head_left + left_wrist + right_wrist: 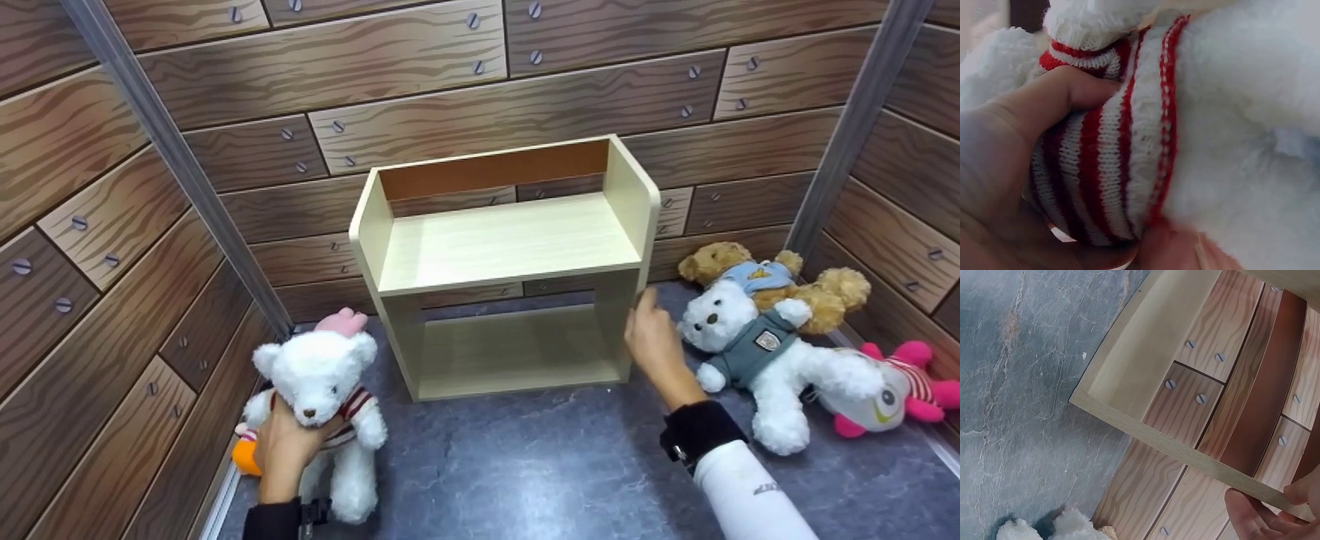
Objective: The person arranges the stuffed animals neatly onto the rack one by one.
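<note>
My left hand [289, 442] grips a white teddy bear [319, 382] around its body, at the left of the head view. In the left wrist view its red-and-white striped sweater [1095, 169] shows, with my thumb and fingers wrapped round it. A pale wooden two-tier shelf [510, 236] stands in the middle against the back wall. At the shelf's right side, my right hand [656, 341] pinches the edge of the side panel [1185, 453], thumb on one face and fingers on the other. Both tiers hold nothing.
On the right lie a brown teddy bear [814, 289], a white bear in a grey-green top [757, 349] and a pink-and-white plush toy [900, 390]. Behind the held bear, pink [343, 321] and orange [246, 456] plush parts show. Wood-patterned walls [420, 52] enclose the grey floor [510, 465].
</note>
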The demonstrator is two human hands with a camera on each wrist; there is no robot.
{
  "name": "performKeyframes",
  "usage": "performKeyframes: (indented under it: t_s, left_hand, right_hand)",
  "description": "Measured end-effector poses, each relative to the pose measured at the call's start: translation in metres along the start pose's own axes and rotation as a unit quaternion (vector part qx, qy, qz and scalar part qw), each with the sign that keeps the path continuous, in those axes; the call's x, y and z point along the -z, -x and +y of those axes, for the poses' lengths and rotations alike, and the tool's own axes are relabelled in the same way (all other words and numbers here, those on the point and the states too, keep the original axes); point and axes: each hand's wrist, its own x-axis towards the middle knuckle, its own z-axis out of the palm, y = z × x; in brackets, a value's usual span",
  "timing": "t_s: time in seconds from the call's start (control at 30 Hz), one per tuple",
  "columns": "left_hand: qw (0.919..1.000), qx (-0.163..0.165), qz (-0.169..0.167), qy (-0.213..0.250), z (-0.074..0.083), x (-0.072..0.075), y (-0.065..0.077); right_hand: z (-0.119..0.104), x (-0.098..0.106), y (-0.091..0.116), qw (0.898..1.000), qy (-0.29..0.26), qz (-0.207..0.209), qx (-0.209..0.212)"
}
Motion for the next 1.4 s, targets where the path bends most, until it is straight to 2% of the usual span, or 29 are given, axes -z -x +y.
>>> performKeyframes:
  t_s: [0.1,0.2,0.37,0.5,0.63,0.77,1.03,1.13,1.23,1.4]
  left_hand:
    - [0.9981,-0.046,0.042,0.003,0.023,0.009,0.011]
    - [0.9927,-0.087,0.083,0.016,0.048,0.017,0.023]
    - [0.9869,-0.115,0.106,0.038,0.095,0.035,0.036]
    - [0.9812,-0.141,0.12,0.055,0.134,0.046,0.037]
    - [0.97,-0.181,0.14,0.082,0.168,0.052,0.03]
    - [0.9664,-0.192,0.143,0.093,0.199,0.057,0.023]
    - [0.9562,-0.209,0.161,0.127,0.241,0.063,-0.002]
    - [0.9559,-0.204,0.162,0.136,0.253,0.063,-0.016]
    - [0.9578,-0.192,0.16,0.142,0.264,0.061,-0.03]
    - [0.967,-0.168,0.144,0.127,0.28,0.057,-0.051]
  right_hand:
    - [0.0,0.0,0.001,1.0,0.003,0.005,0.001]
    - [0.001,-0.001,0.002,1.0,0.004,0.017,0.009]
    - [0.001,-0.005,0.003,0.999,0.002,0.031,0.018]
    - [0.002,-0.005,0.001,1.0,0.005,0.021,0.006]
    - [0.002,-0.005,0.001,1.0,0.009,0.017,0.002]
    - [0.0,-0.006,0.002,1.0,0.012,0.016,0.002]
    - [-0.001,-0.006,0.002,1.0,0.023,0.016,0.002]
    - [-0.001,-0.006,0.002,1.0,0.026,0.016,0.003]
    - [0.0,-0.008,0.003,0.999,0.027,0.034,0.018]
    - [0.001,-0.011,0.005,0.995,0.034,0.075,0.048]
